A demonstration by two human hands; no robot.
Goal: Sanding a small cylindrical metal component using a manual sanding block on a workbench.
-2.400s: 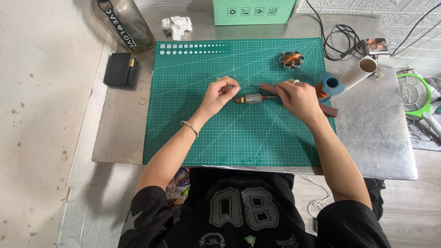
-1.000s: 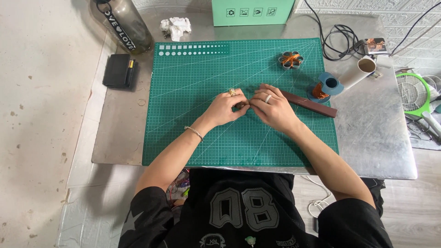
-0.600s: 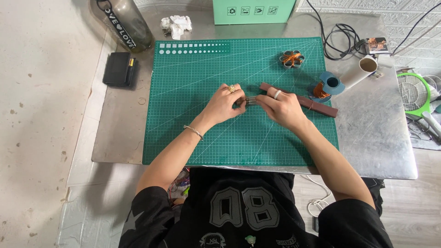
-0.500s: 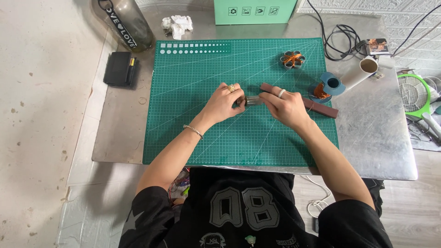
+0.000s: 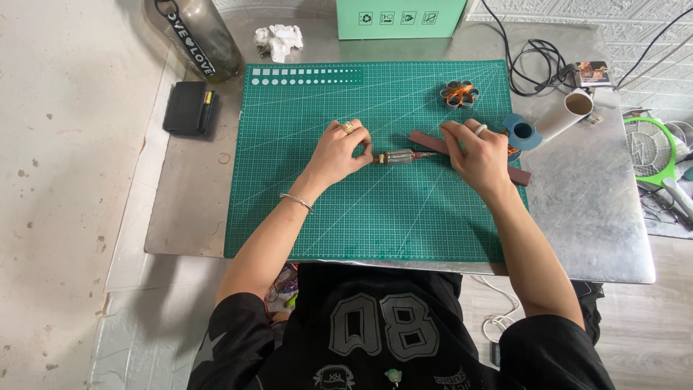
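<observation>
Rotor (image 5: pixel 399 156) btwn both hands' fingertips, on mat (image 5: pixel 325 217).

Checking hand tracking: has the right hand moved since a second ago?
Yes. The right hand has shifted right, away from the left hand and toward the blue roll, now over the brown strip.

A mint-green box (image 5: pixel 399 18) is standing at the table's far edge, showing a row of small white square symbols on its near face. A dark bottle (image 5: pixel 193 36) at the far left corner is wearing a black strap with white lettering.
</observation>
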